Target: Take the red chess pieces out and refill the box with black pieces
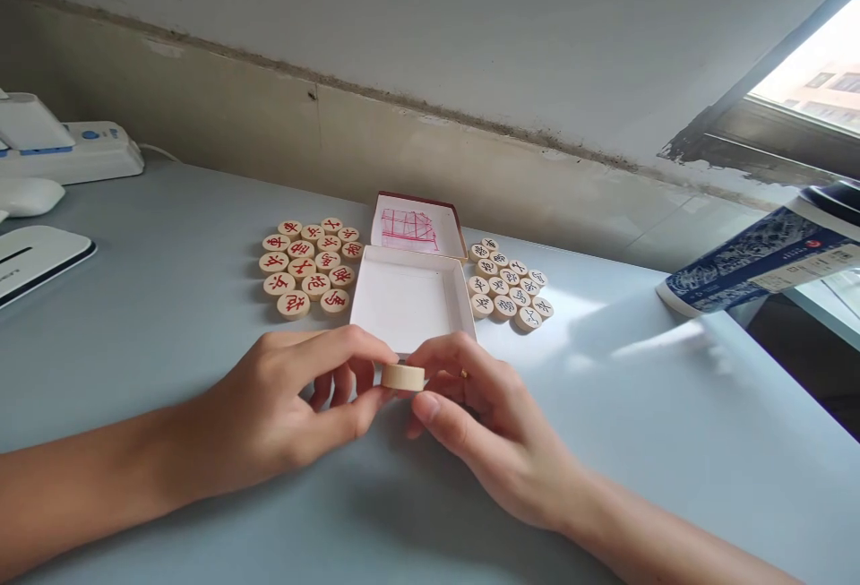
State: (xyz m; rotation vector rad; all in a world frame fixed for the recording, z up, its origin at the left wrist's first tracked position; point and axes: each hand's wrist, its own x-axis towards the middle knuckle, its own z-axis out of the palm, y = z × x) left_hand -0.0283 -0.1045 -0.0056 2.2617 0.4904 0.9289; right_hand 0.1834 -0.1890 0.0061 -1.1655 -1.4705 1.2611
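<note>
A round, pale wooden piece (403, 377) is held edge-on in front of the box, its marking not visible. My left hand (302, 397) pinches its left side between thumb and fingers. On its right side, my right hand (480, 424) grips it with thumb and fingertips. Behind the hands an open white box (411, 298) lies on the table, nothing in it, its lid (420, 225) folded back with pink lines drawn inside. Several pieces with red characters (294, 304) lie left of the box. Several pieces with dark characters (504, 307) lie to its right.
A blue and white cup (759, 258) with a dark lid tilts at the table's right edge. At the far left are a white power strip (111, 150) and a flat white device (44, 258). The wall (269, 128) runs behind the grey table (167, 325).
</note>
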